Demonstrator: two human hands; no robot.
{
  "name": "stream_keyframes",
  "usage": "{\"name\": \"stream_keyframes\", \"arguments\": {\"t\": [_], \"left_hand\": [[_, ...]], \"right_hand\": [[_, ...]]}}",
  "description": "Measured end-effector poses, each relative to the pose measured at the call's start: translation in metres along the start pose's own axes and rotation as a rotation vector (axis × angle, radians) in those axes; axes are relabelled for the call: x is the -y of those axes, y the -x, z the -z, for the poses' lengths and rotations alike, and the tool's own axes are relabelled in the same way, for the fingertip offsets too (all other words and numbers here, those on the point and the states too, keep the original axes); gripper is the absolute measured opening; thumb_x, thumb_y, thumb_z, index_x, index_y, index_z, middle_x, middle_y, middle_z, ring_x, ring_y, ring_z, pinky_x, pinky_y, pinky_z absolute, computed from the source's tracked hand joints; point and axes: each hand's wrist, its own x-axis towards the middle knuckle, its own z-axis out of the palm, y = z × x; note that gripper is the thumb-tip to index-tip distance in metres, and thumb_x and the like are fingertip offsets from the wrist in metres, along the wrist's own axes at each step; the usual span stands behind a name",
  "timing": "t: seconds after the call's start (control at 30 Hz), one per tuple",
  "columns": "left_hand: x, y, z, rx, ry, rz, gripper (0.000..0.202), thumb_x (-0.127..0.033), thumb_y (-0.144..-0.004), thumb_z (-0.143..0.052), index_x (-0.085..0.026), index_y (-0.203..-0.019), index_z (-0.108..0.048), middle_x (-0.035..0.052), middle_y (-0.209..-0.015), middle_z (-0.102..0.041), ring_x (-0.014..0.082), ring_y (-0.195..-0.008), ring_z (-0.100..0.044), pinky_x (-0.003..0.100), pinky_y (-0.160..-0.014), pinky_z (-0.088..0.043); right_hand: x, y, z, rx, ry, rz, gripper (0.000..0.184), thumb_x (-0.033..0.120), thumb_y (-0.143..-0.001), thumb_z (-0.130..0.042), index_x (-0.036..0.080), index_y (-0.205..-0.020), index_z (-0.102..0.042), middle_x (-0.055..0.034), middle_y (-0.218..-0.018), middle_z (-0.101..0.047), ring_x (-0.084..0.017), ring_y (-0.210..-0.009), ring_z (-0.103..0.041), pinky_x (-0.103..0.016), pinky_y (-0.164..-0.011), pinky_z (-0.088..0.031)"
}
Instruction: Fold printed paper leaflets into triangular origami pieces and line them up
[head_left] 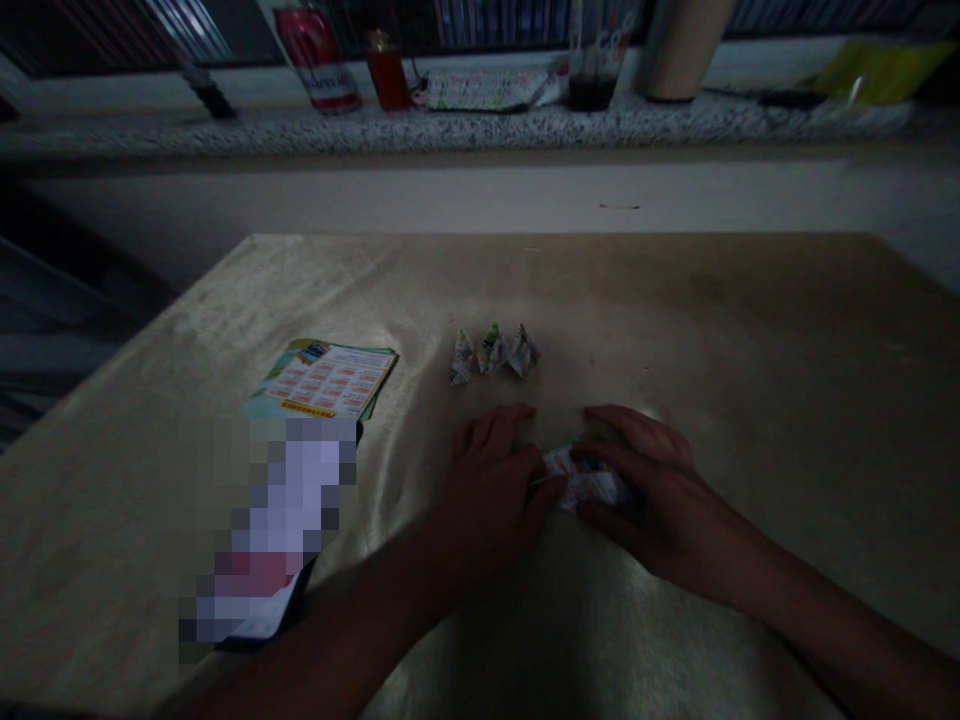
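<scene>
Desk (750,330): broad and pale, dimly lit, running back towards the wall under the sill.
Sill (480,132): speckled stone along the far side, carrying a red can (318,62), a red bottle (388,76) and, right of those, a cup (594,62) with something dark in the bottom.
Arms: the left forearm slants in from the near left, the right one from the near right; they converge around the middle of the desk.
Hands: left hand (491,482) palm down, fingers reaching towards the far side, thumb and forefinger grasping the left end of a paper (591,488); right hand (660,492) arched over the other end, gripping it with forefinger on the far edge and thumb at the near one, remaining fingers stretched beyond.
Phone (281,540): or so its outline suggests, since its face is blurred out; it slants on the near left, just beyond the left forearm.
Cards (326,378): a printed stack touching or nearly touching the phone's far end.
Paper: directly between both hands, its long axis apparently left to right, though fingers hide its ends; neither hand is nearer, but the right covers more.
Figures (493,352): three small pointed paper folds in a row, beyond the left hand.
</scene>
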Motion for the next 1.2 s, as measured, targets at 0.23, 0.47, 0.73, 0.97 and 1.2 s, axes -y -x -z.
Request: {"name": "stream_keyframes", "arguments": {"t": [0.23,0.47,0.73,0.97,1.2], "left_hand": [[-0.003,-0.001,-0.002,-0.015,-0.001,0.039,0.019,-0.032,-0.094,-0.065,-0.017,-0.084,-0.071,0.0156,-0.144,-0.053,0.0349,-0.132,-0.047,0.059,-0.109,-0.035],[-0.008,0.0,-0.001,-0.011,-0.014,0.065,0.018,-0.029,-0.095,-0.062,-0.016,-0.088,-0.072,0.0161,-0.144,-0.054,0.0349,-0.132,-0.048,0.058,-0.109,-0.036],[-0.009,0.001,-0.004,-0.045,0.0,0.069,0.018,-0.03,-0.094,-0.063,-0.017,-0.083,-0.071,0.0153,-0.144,-0.055,0.0342,-0.131,-0.049,0.058,-0.108,-0.036],[-0.009,0.001,-0.004,-0.037,-0.006,0.072,0.019,-0.03,-0.095,-0.062,-0.016,-0.087,-0.072,0.016,-0.144,-0.055,0.0343,-0.132,-0.048,0.058,-0.109,-0.035],[-0.011,-0.001,-0.002,-0.015,0.002,0.09,0.018,-0.028,-0.095,-0.062,-0.015,-0.086,-0.072,0.0166,-0.143,-0.056,0.0347,-0.132,-0.048,0.058,-0.11,-0.035]], "right_hand": [[0.001,-0.001,-0.001,-0.001,0.014,-0.013,0.037,0.028,-0.086,-0.07,0.026,-0.122,-0.066,-0.0137,-0.148,-0.051,-0.036,-0.14,-0.045,-0.06,-0.111,-0.037],[0.002,0.0,0.0,-0.008,0.004,0.007,0.038,0.025,-0.086,-0.069,0.025,-0.123,-0.066,-0.0137,-0.148,-0.05,-0.036,-0.141,-0.043,-0.059,-0.112,-0.036],[0.002,0.001,0.002,-0.016,-0.027,0.04,0.034,0.024,-0.088,-0.067,0.026,-0.122,-0.068,-0.0135,-0.147,-0.052,-0.035,-0.14,-0.045,-0.059,-0.111,-0.038],[0.001,0.002,0.002,-0.016,-0.038,0.047,0.032,0.022,-0.092,-0.063,0.024,-0.123,-0.069,-0.0134,-0.149,-0.051,-0.034,-0.141,-0.044,-0.058,-0.112,-0.037],[0.0,0.002,0.0,-0.014,-0.004,0.044,0.035,0.022,-0.087,-0.068,0.024,-0.122,-0.071,-0.0128,-0.148,-0.052,-0.035,-0.14,-0.045,-0.059,-0.112,-0.038]]}}
